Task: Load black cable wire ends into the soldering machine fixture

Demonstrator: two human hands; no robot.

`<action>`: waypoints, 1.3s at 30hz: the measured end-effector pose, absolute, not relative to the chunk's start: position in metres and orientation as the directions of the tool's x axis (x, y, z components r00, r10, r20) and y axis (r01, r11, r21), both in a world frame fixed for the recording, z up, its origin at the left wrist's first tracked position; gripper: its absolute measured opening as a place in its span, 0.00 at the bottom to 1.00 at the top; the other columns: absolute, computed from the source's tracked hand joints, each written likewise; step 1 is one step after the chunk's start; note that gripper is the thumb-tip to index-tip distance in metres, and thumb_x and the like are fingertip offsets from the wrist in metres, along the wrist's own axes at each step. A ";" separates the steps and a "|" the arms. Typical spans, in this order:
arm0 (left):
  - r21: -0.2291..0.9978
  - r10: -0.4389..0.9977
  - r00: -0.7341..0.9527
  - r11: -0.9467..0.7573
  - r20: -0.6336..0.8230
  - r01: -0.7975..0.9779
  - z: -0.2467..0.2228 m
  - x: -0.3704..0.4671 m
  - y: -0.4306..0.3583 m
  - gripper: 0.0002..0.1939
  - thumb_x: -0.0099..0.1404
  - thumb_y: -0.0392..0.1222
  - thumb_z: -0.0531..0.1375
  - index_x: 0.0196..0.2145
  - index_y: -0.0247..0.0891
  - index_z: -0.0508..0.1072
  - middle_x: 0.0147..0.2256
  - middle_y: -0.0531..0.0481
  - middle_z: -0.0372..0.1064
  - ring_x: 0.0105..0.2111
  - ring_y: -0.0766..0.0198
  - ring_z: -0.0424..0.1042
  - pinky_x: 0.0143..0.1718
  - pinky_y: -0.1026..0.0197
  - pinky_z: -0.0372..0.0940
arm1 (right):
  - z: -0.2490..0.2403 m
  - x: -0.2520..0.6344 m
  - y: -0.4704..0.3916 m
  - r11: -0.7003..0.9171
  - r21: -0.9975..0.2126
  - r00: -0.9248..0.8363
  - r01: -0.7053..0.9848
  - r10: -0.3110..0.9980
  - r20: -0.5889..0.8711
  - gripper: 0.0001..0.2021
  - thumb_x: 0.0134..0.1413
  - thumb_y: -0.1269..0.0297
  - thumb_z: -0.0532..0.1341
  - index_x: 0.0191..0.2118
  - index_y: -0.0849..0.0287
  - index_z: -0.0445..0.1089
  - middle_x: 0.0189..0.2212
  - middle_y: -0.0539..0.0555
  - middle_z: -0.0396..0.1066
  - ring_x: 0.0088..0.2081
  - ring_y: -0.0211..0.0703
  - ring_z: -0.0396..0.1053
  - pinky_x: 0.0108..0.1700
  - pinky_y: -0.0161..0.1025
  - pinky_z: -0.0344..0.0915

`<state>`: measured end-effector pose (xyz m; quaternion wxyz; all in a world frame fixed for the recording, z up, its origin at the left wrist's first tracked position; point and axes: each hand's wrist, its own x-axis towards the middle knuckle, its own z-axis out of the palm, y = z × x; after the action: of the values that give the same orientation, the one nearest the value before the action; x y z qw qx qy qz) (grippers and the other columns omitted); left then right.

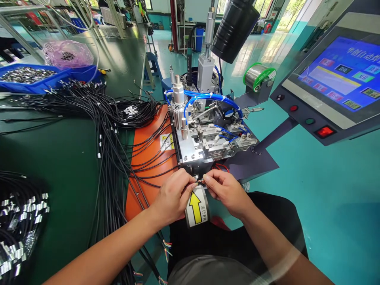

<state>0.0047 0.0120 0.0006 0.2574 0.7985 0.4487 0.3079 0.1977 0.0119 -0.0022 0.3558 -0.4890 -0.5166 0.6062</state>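
Note:
At the front edge of a soldering machine (192, 150), my two hands meet with fingertips close together. My left hand (175, 194) is closed in a pinch on a black cable end, mostly hidden by the fingers. Opposite it, my right hand (227, 192) pinches thin wires (202, 180) at that end; a bit of orange shows. Just below the fingertips is a round guide with a yellow arrow label (196, 208). Several black cables (154, 158) run across the orange board (142, 198) into the machine's left side.
Bundles of black cables (109, 166) cover part of the green table (59, 158) at left. Behind them stands a blue bin (29, 85) of small metal parts. A solder spool (255, 77), a control screen (341, 79) and a black lamp-like cylinder (236, 29) flank the machine.

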 end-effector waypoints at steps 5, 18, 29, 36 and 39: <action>0.679 0.871 0.419 -0.471 0.256 0.563 -0.002 0.003 0.012 0.09 0.70 0.38 0.53 0.35 0.35 0.71 0.31 0.49 0.63 0.32 0.64 0.63 0.34 0.61 0.59 | -0.001 0.199 0.015 -0.208 -0.971 -0.279 0.121 0.931 -0.234 0.14 0.62 0.54 0.57 0.30 0.58 0.65 0.19 0.44 0.57 0.22 0.34 0.52 0.25 0.34 0.49; 0.666 0.872 0.422 -0.469 0.247 0.580 0.001 0.002 0.014 0.09 0.70 0.38 0.52 0.34 0.36 0.71 0.30 0.50 0.64 0.31 0.64 0.64 0.32 0.63 0.59 | -0.001 0.195 0.017 -0.042 -0.978 -0.246 0.203 0.965 -0.092 0.11 0.63 0.57 0.56 0.32 0.58 0.66 0.23 0.45 0.58 0.25 0.35 0.54 0.27 0.33 0.54; 0.637 0.871 0.433 -0.473 0.232 0.609 0.006 -0.001 0.016 0.07 0.69 0.36 0.55 0.43 0.37 0.72 0.36 0.49 0.69 0.37 0.63 0.68 0.38 0.62 0.63 | -0.012 0.184 0.010 -0.048 -0.950 -0.058 0.310 0.996 -0.069 0.12 0.63 0.57 0.55 0.32 0.58 0.66 0.27 0.48 0.65 0.30 0.39 0.63 0.33 0.35 0.60; 0.656 0.875 0.419 -0.466 0.241 0.594 0.004 -0.006 0.018 0.11 0.69 0.32 0.54 0.44 0.38 0.74 0.37 0.48 0.67 0.37 0.64 0.68 0.39 0.63 0.65 | -0.021 0.180 0.015 -0.033 -0.938 -0.033 0.345 0.998 -0.047 0.12 0.63 0.57 0.56 0.32 0.57 0.68 0.26 0.48 0.65 0.28 0.38 0.63 0.31 0.35 0.59; 0.637 0.876 0.414 -0.469 0.246 0.612 0.002 -0.006 0.017 0.13 0.68 0.29 0.53 0.44 0.38 0.75 0.37 0.47 0.67 0.39 0.63 0.68 0.39 0.62 0.66 | -0.023 0.178 0.017 -0.022 -0.926 -0.020 0.376 0.999 -0.031 0.11 0.63 0.57 0.56 0.33 0.57 0.68 0.28 0.49 0.67 0.29 0.39 0.65 0.32 0.35 0.60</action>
<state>-0.0061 0.0173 0.0024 0.2318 0.8083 0.4604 0.2844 0.1781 0.0174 -0.0235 0.3819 -0.5868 -0.5860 0.4080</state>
